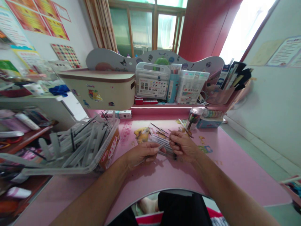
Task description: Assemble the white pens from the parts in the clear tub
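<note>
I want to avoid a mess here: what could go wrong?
The tub is heaped past its rim; a bump might spill it. The pile of thin pieces by the left hand and right hand could scatter if brushed. The jar beyond the right hand might tip if knocked.

Table, pink: one (235, 175). Bare hands, centre: two, left hand (144, 152) and right hand (183, 146). Clear plastic tub (58, 171), lower left: one; sticks inside overlap, uncountable. Cream lidded box (105, 92), upper left: one. Clear handled plastic case (152, 83), upper centre: one. Light-blue cylinder (172, 89): one.
</note>
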Action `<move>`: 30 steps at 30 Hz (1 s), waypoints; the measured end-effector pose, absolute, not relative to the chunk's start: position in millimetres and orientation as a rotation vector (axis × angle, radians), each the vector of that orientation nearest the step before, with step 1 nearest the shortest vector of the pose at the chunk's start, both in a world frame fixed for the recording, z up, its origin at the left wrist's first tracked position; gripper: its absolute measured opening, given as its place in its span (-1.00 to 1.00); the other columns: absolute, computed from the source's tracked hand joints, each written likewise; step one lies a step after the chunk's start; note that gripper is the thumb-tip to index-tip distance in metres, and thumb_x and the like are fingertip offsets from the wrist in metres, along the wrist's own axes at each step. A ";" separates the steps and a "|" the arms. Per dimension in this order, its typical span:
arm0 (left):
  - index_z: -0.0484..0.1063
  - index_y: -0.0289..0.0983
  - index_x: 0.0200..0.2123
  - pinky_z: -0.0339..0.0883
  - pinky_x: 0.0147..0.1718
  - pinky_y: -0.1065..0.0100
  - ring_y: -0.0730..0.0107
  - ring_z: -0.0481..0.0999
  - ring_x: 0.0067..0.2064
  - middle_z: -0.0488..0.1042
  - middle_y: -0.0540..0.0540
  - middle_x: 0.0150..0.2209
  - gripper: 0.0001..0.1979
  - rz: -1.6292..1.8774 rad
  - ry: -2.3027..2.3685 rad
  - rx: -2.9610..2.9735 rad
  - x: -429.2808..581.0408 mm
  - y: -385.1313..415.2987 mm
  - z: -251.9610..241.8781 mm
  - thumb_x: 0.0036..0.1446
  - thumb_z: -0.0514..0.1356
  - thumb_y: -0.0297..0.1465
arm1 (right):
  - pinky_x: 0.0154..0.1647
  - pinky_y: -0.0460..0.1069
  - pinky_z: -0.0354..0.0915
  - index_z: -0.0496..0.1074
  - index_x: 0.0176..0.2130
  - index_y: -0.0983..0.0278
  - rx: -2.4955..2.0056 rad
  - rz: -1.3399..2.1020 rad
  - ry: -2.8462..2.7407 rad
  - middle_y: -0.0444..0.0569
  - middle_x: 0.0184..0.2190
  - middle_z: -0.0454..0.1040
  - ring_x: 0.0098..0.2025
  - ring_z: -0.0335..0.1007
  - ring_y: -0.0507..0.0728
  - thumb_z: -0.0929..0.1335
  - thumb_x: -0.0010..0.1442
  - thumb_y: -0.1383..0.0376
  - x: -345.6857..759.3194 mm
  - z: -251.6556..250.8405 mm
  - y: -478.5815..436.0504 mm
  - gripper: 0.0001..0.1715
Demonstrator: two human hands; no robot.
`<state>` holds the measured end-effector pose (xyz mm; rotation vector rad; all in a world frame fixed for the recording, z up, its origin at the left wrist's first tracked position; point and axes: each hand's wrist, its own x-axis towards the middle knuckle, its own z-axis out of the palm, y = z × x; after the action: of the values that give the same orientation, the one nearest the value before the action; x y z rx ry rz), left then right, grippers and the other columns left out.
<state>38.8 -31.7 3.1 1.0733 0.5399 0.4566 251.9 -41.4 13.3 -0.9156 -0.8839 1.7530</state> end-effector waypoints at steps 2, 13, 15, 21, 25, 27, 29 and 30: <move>0.47 -0.38 -0.14 -0.25 -0.69 0.51 0.66 -0.09 -0.67 0.06 0.19 -0.67 -0.56 0.457 0.550 1.074 38.8 -32.0 4.5 0.01 0.34 -0.18 | -0.82 -0.26 -0.15 0.23 -0.44 0.25 -0.922 1.639 -0.863 -0.26 -0.64 0.27 -0.71 -0.02 -0.14 0.55 -0.07 0.20 256.1 14.8 -38.6 -0.56; 0.41 -0.30 -0.30 0.20 -0.60 0.59 0.57 0.37 -0.48 0.39 -0.02 -0.40 -0.89 1.000 0.674 0.624 64.0 -40.8 -2.3 0.08 0.28 -0.47 | -0.73 -0.21 0.08 0.26 -0.43 0.22 -0.840 1.078 -0.663 -0.24 -0.56 0.34 -0.63 0.16 -0.10 0.54 -0.09 0.23 265.5 9.7 -23.8 -0.60; 0.43 -0.31 -0.21 0.15 -0.64 0.63 0.62 0.37 -0.48 0.42 -0.03 -0.33 -0.75 1.074 0.643 0.553 70.2 -43.0 -1.6 0.00 0.32 -0.56 | -0.72 -0.21 0.10 0.26 -0.43 0.24 -0.869 1.178 -0.693 -0.22 -0.55 0.38 -0.62 0.20 -0.10 0.54 -0.06 0.24 248.4 0.6 -29.8 -0.61; 0.44 -0.35 -0.29 0.37 -0.52 0.49 0.51 0.44 -0.47 0.46 -0.07 -0.36 -0.95 1.159 0.597 0.415 74.0 -39.6 0.1 0.16 0.23 -0.48 | -0.75 -0.18 0.05 0.25 -0.44 0.23 -0.922 1.477 -1.083 -0.27 -0.71 0.32 -0.75 0.12 -0.08 0.51 0.02 0.15 212.2 -17.5 -49.9 -0.61; 0.40 -0.34 -0.37 0.48 -0.43 0.32 0.38 0.50 -0.44 0.45 -0.08 -0.44 -0.80 1.175 0.612 0.240 65.8 -32.4 2.0 0.29 0.06 -0.43 | -0.75 -0.18 0.03 0.30 -0.43 0.23 -0.847 1.622 -0.986 -0.27 -0.68 0.28 -0.71 0.07 -0.07 0.51 -0.02 0.25 218.0 -11.3 -51.0 -0.68; 0.40 -0.33 -0.33 0.52 -0.30 0.22 0.31 0.56 -0.35 0.49 -0.12 -0.39 -0.84 1.136 0.640 0.172 63.7 -32.0 4.0 0.27 0.06 -0.47 | -0.70 -0.16 0.10 0.36 -0.40 0.24 -0.795 1.644 -0.812 -0.22 -0.60 0.33 -0.62 0.17 -0.04 0.50 -0.06 0.33 224.7 -5.2 -48.7 -0.75; 0.42 -0.36 -0.27 0.52 -0.21 0.19 0.24 0.60 -0.24 0.53 -0.19 -0.31 -0.87 1.086 0.681 0.141 65.4 -34.8 5.5 0.22 0.07 -0.55 | -0.58 -0.11 0.23 0.41 -0.36 0.25 -0.731 1.663 -0.699 -0.13 -0.47 0.41 -0.50 0.29 0.01 0.46 -0.05 0.38 230.2 0.6 -46.6 -0.80; 0.42 -0.37 -0.24 0.52 -0.19 0.19 0.21 0.61 -0.20 0.54 -0.23 -0.27 -0.84 1.053 0.692 0.132 67.5 -37.3 5.8 0.19 0.06 -0.60 | -0.51 -0.08 0.28 0.42 -0.35 0.25 -0.700 1.670 -0.664 -0.09 -0.42 0.43 -0.45 0.32 0.03 0.44 -0.03 0.37 231.7 3.0 -46.0 -0.83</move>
<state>67.5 -37.3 5.8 0.1323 0.6920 1.0529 231.7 -46.0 3.0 -0.7005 -0.6636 1.6699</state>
